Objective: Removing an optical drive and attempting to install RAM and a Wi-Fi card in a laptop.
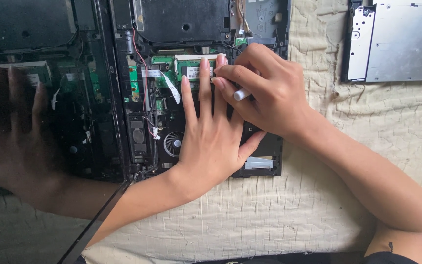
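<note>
I count one opened laptop base (191, 29), one round cooling fan (174, 143) in it, one white tool (242, 94) in my right hand (269, 93), one silver drive (396, 41), and perhaps two green boards (191, 68), half hidden by my left hand (211, 137).

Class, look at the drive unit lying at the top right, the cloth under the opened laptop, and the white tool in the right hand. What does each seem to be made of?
Drive unit: sheet metal, dull grey brushed finish with soft sheen and a dark edge strip.
Cloth: quilted fabric, cream, matte, with stitched crinkles.
White tool: probably plastic, smooth; only its tip shows from the right hand.
</note>
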